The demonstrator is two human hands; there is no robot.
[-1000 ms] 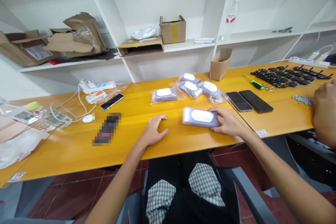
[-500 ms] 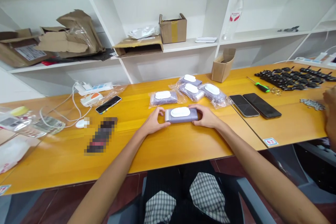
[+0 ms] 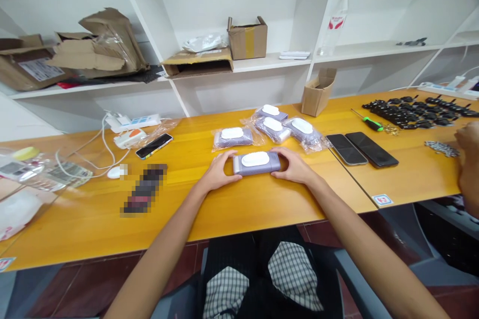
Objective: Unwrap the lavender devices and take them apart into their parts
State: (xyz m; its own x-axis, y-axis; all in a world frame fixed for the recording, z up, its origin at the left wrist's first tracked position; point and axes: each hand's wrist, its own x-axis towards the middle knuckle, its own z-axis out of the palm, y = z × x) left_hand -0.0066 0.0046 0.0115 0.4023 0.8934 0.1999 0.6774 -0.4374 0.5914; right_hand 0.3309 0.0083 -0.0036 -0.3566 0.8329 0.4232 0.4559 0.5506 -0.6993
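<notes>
A purple pack with a white oval lid [image 3: 256,162] lies flat on the yellow table [image 3: 239,209] in front of me. My left hand [image 3: 218,172] grips its left end and my right hand [image 3: 295,166] grips its right end, fingers curled round the edges. Just behind it lie several similar purple packs in clear plastic bags [image 3: 273,127], one of them [image 3: 232,137] apart on the left.
Two dark phones [image 3: 359,148] lie to the right, with a green-handled screwdriver [image 3: 367,120] and a heap of black parts [image 3: 419,109] beyond. Another person's hand [image 3: 469,159] shows at the right edge. A small cardboard box [image 3: 318,92], a phone [image 3: 153,145] and chargers with cables [image 3: 129,127] stand further back.
My right hand slid the pack left to the middle of the table, my left hand closed on its other end, and both now hold it there.
</notes>
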